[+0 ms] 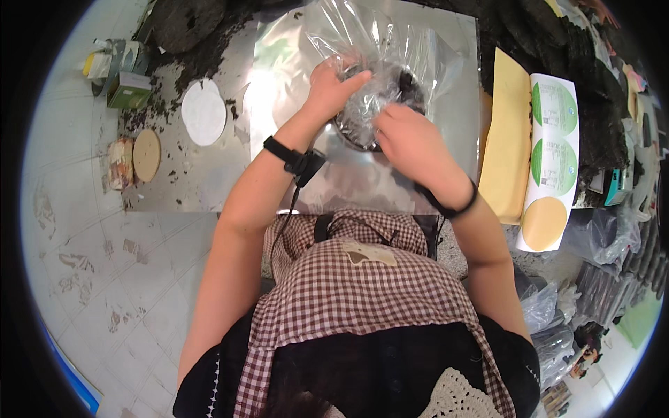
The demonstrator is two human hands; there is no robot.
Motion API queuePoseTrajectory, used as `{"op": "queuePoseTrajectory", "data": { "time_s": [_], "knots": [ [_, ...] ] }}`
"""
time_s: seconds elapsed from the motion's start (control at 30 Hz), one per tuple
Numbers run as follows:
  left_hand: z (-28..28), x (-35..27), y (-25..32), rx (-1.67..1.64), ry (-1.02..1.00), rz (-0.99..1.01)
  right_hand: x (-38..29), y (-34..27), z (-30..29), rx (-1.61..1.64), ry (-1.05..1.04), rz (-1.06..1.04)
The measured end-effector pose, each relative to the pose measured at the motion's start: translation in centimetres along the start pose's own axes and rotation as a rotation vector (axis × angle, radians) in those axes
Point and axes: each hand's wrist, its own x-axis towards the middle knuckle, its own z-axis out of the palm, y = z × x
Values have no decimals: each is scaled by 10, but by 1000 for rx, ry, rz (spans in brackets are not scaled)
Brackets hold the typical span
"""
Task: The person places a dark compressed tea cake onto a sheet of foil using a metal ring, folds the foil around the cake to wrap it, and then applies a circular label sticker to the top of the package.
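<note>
A clear plastic bag (366,31) spreads over a round, dark object (410,86) that sits on a shiny sheet (449,172) in front of me. Thumb stretched out, my left hand (337,89) grips the bag at the object's left side; its other fingers are partly hidden by the film. My right hand (410,141) is slightly blurred, with curled fingers pinching crinkled plastic near the object's front right. Through the film, the object's dark surface and curved front rim show.
White paper discs (204,115) and a beige disc (147,155) lie left, among dark crumbs. A small green box (130,90) stands at the left edge. Right are a yellowish paper stack (504,151) and a sheet of round labels (555,120) with writing. Dark material (596,120) is heaped beyond.
</note>
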Motion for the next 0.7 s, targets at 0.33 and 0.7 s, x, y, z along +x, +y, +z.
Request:
{"op": "queuePoseTrajectory", "data": {
  "time_s": [0.33, 0.7],
  "knots": [
    [-1, -1, 16, 207, -5, 348, 17, 99, -7, 748, 82, 16],
    [12, -3, 44, 690, -350, 643, -6, 44, -32, 202, 169, -174]
  ]
}}
